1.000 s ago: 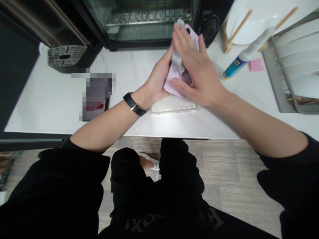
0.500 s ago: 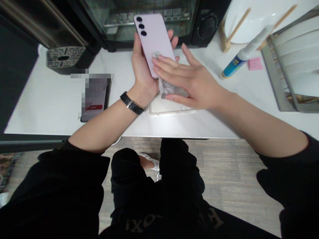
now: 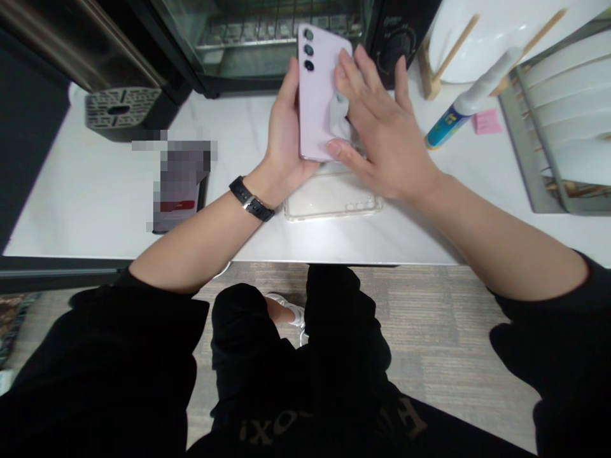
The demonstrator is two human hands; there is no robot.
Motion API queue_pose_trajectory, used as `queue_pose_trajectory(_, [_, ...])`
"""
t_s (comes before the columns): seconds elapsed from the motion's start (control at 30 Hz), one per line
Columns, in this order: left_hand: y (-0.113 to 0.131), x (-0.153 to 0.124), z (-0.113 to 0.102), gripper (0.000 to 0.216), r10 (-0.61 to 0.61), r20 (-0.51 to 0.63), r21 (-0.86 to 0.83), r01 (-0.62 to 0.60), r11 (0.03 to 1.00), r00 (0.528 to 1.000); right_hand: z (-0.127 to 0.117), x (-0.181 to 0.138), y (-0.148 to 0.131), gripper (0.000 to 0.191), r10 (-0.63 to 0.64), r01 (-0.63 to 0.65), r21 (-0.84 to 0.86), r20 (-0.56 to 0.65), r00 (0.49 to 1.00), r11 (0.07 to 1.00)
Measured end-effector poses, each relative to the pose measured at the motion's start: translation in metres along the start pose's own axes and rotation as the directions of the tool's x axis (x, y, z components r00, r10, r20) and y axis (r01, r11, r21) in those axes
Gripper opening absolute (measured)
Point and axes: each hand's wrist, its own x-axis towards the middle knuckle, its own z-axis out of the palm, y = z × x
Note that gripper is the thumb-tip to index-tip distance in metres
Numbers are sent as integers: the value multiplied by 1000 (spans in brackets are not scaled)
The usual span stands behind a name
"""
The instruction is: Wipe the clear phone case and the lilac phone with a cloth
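My left hand (image 3: 286,140) grips a lilac smartphone (image 3: 317,105), its back and three camera lenses turned up towards me. Against the phone's lower right side, my right hand (image 3: 386,133) presses a crumpled pale grey cloth (image 3: 340,114); its fingers lie over the right edge and hide part of the cloth. Under both hands a clear phone case (image 3: 315,200) lies flat on the white counter (image 3: 248,238), partly covered by the right hand. A black-strapped watch (image 3: 251,198) is on my left wrist.
Left of my forearm lies another phone (image 3: 179,191), partly blurred out. A spray bottle (image 3: 449,127) and pink sticky notes (image 3: 487,121) are to the right, beside a dish rack (image 3: 534,172) with white plates. Behind stand a toaster oven (image 3: 238,83) and a machine with a drip tray (image 3: 121,108).
The phone has moved right and turned more upright in my left hand. My right hand has shifted up and right with the cloth, across the phone's back to its right side.
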Motion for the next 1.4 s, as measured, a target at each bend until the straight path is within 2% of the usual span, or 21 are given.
queue_pose_trajectory(0.13, [-8,-5,5,57,-132,72,5,132,991,989,2,0,-1,85,42,-41,22,-65,997,999])
queue_pose_trajectory(0.27, [-15,-6,5,50,-234,91,27,233,972,968,0,-1,-6,87,67,-65,33,-81,994,997])
queue_pose_trajectory(0.4, [-14,-6,6,52,-247,82,-21,249,968,966,-2,-1,-9,94,11,-8,50,-55,998,999])
queue_pose_trajectory(0.5, [-11,-7,6,52,-264,50,-59,267,962,963,-2,0,-9,102,-72,71,67,8,997,995])
queue_pose_trajectory(0.63, [-11,-8,3,49,-255,-13,-106,252,962,967,0,1,-10,93,-198,186,166,57,979,968])
queue_pose_trajectory(0.73, [-9,-7,0,64,-244,-79,-99,236,967,967,1,1,-12,92,-265,238,212,111,958,948])
queue_pose_trajectory(0.87, [0,-5,-3,76,-170,-124,-37,167,985,978,4,-2,-12,89,-344,307,221,151,927,926])
queue_pose_trajectory(0.97, [7,-6,-2,75,-117,-172,-80,104,991,978,4,-2,-10,84,-380,342,226,153,912,912])
queue_pose_trajectory(1.1, [10,-4,1,71,-69,-207,-123,43,991,976,3,2,-4,79,-296,269,171,162,941,948])
queue_pose_trajectory(1.27, [5,1,1,71,19,-166,-78,-32,996,986,5,2,2,83,-158,153,93,56,986,984])
queue_pose_trajectory(1.4, [-1,0,2,66,-21,-77,-47,17,999,997,-2,0,-4,94,-69,69,8,55,996,998])
